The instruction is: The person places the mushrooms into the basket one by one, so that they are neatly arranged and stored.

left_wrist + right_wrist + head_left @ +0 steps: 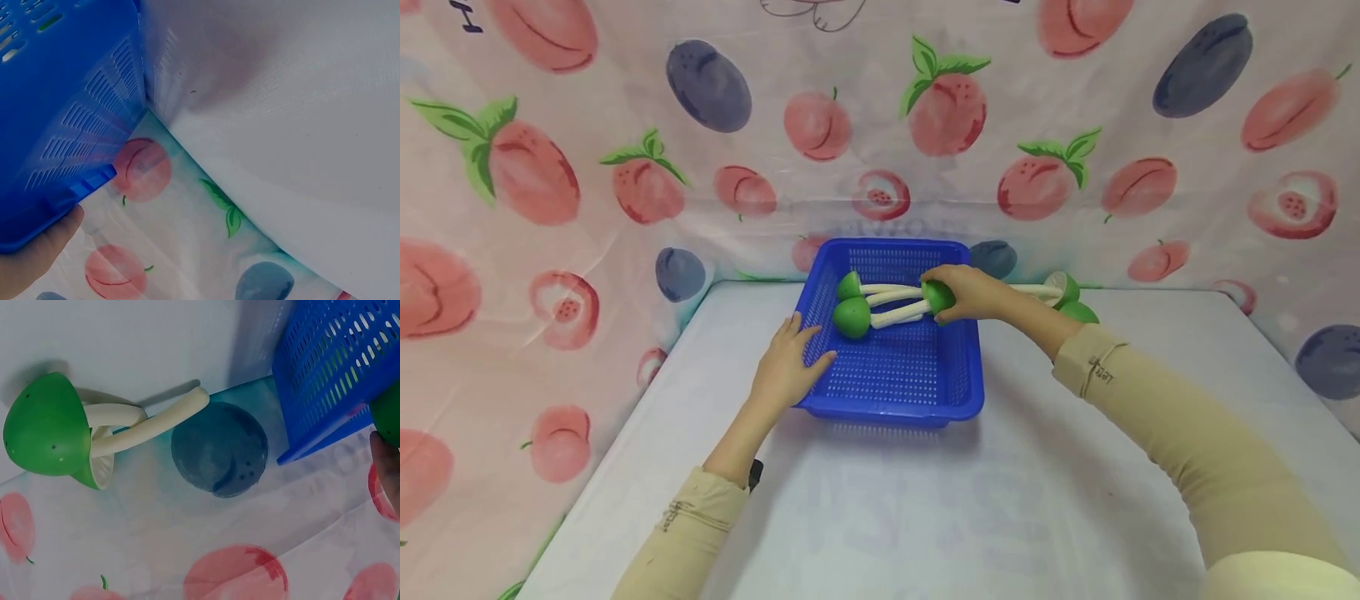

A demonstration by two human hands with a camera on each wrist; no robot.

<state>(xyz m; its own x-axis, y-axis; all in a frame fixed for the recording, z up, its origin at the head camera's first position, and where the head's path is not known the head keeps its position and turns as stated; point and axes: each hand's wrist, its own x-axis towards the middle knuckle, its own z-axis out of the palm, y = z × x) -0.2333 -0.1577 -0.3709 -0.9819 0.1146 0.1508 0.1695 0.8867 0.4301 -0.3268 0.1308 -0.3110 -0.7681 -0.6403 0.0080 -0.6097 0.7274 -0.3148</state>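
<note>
A blue perforated plastic basket (880, 411) stands on the white table with several toy mushrooms in its back half. Two green mushroom caps (852, 318) lie at the left inside it, their white stems pointing right. My right hand (964, 292) grips the green cap of another mushroom (937, 297) at the basket's right side; the cap also shows at the edge of the right wrist view. Over the basket's left rim rests my left hand (784, 367), thumb spread on the inner side. In the left wrist view, part of that hand (40, 259) touches the rim.
Two more green-capped toy mushrooms (50, 431) lie on the table right of the basket, partly behind my right wrist in the head view. A fruit-printed cloth (880, 108) hangs behind and left of the white table (1000, 500).
</note>
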